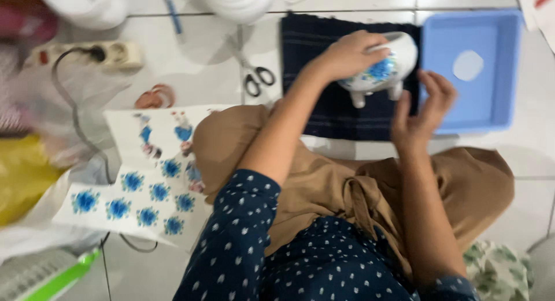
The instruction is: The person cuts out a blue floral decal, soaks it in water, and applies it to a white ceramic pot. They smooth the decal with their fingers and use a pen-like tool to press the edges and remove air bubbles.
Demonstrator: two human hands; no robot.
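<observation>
Item: white footed pot [388,67] with a blue flower picture on its side, standing on a dark cloth [324,75] on the tiled floor.

Left hand [347,53]: closed over the pot's rim, steadying it.

Right hand [421,113]: fingers spread, empty, just beside the pot's feet.

Step, as judged: the flower picture is being pressed on; smoothing calls for a firm hold.

Beyond the right hand: blue tray [497,98]. Left of the left hand: scissors [254,75], sheet of blue flower pictures [144,185], power strip [110,53]. Nothing blocks the hands.

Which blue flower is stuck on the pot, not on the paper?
The one on the white footed pot under the left hand; the others sit on the sheet.
</observation>
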